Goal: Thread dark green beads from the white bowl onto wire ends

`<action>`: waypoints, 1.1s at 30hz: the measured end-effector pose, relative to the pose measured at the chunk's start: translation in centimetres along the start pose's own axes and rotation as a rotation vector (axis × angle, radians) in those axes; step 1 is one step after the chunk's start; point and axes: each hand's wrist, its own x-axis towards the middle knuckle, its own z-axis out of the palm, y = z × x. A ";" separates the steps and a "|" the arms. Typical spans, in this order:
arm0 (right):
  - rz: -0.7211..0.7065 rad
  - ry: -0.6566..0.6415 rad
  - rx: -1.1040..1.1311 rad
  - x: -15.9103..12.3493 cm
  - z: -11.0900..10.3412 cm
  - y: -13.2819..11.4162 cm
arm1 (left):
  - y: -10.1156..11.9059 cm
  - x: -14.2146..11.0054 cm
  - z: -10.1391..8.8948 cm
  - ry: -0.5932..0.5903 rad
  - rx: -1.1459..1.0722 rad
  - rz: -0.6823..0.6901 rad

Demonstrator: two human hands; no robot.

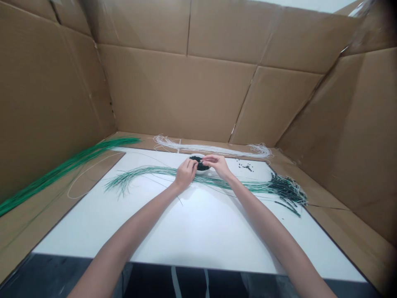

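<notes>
Both my hands meet over a small white bowl (203, 172) holding tiny dark green beads (203, 167). My left hand (185, 173) is closed in a pinch at the bowl's left side. A thin pale wire (89, 166) curves in from the left toward it and seems to be held there. From the right, my right hand (218, 164) reaches over the bowl with thumb and fingertips pressed together; whatever is between them is too small to make out. Below the bowl, a long bundle of green wires (151, 169) passes behind my wrists, its right end thick with dark beaded strands (283, 186).
Loose beads (246, 166) lie right of the bowl. A white wire bundle (211, 148) stretches along the back, and a bright green bundle (74, 163) lies at left. Cardboard walls (173, 91) enclose the white board (186, 231) at the back and sides.
</notes>
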 end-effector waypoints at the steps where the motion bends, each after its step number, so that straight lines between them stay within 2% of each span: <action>1: 0.003 0.001 0.002 0.0 0.0 0.0 | 0.0 0.0 0.0 0.000 0.001 -0.001; 13: -0.001 0.006 -0.007 0.0 -0.1 0.1 | 0.0 0.0 0.0 -0.008 0.009 -0.002; 18: -0.030 -0.040 -0.075 -0.1 0.2 -0.3 | -0.1 0.0 0.0 -0.031 0.022 0.039; 24: -0.083 -0.043 -0.270 -0.1 0.3 -0.3 | 0.0 0.0 0.0 -0.047 0.010 0.027; 29: -0.086 -0.148 -0.385 0.1 -0.1 -0.4 | 0.0 0.0 0.0 -0.062 -0.013 -0.029; 33: -0.146 -0.080 -0.556 0.2 0.0 -0.3 | 0.0 0.0 -0.1 -0.091 -0.047 -0.056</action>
